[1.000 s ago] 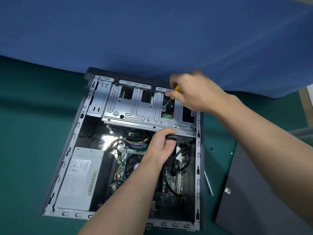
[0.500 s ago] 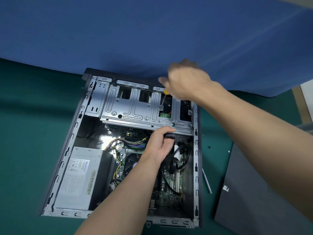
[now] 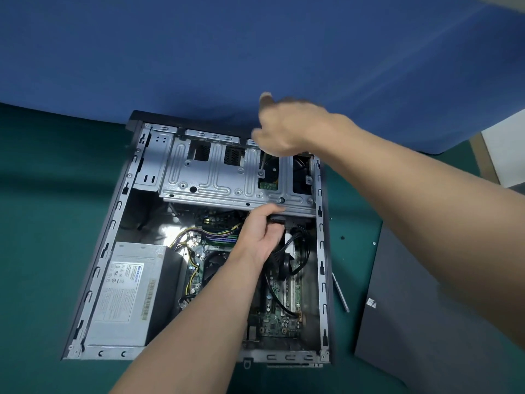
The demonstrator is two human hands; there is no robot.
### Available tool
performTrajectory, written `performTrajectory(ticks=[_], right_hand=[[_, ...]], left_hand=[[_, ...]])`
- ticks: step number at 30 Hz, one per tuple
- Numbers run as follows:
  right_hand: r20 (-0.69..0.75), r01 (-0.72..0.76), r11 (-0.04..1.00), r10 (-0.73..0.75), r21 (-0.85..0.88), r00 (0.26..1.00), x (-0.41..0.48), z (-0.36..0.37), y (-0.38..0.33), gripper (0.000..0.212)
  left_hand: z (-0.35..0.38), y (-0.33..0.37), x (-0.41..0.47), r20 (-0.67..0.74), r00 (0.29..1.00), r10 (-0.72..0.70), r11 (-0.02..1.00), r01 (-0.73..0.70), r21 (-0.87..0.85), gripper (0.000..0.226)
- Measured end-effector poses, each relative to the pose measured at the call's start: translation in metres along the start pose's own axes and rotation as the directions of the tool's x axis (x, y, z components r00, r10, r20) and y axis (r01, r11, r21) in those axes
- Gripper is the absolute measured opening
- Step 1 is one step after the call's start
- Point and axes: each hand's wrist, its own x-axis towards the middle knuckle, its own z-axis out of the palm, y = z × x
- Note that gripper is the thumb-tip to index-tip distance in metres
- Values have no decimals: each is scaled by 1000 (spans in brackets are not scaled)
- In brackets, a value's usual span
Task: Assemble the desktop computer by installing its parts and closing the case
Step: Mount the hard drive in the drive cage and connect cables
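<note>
The open computer case (image 3: 119,206) lies flat on the green table. A silver drive cage (image 3: 216,177) spans its far end. My right hand (image 3: 289,129), blurred by motion, grips a screwdriver whose shaft (image 3: 262,163) points down at a screw (image 3: 260,174) on the cage; the handle is hidden in my fist. My left hand (image 3: 261,234) reaches inside the case and holds the cage's near edge, thumb on top, fingers curled under it. Below lie the motherboard (image 3: 284,319), black cables (image 3: 295,251) and the grey power supply (image 3: 127,291).
The dark side panel (image 3: 420,322) lies on the table right of the case. A thin metal strip (image 3: 341,294) and small screws (image 3: 342,238) sit between panel and case. A blue cloth (image 3: 255,46) hangs behind the case.
My right hand has turned on the screwdriver, rotating so the yellow handle is now hidden. The view has shifted slightly. My left hand keeps its hold on the cage edge.
</note>
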Motion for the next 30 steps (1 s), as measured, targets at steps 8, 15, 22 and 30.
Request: performTrajectory(ticks=[8, 15, 22, 30], right_hand=[[-74, -61, 995, 56, -77, 996, -1, 8, 2, 39], [-72, 26, 999, -24, 27, 997, 3, -2, 9, 32], [61, 24, 999, -21, -47, 998, 7, -1, 9, 35], [-53, 17, 987, -25, -157, 998, 3, 1, 4, 39]], left_hand=[[3, 2, -5, -62, 998, -17, 999, 19, 34, 21], [-2, 1, 4, -79, 997, -22, 998, 27, 62, 18], [-4, 0, 9, -18, 1000, -19, 1000, 19, 19, 23], [-7, -1, 12, 7, 1000, -10, 1000, 10, 29, 24]])
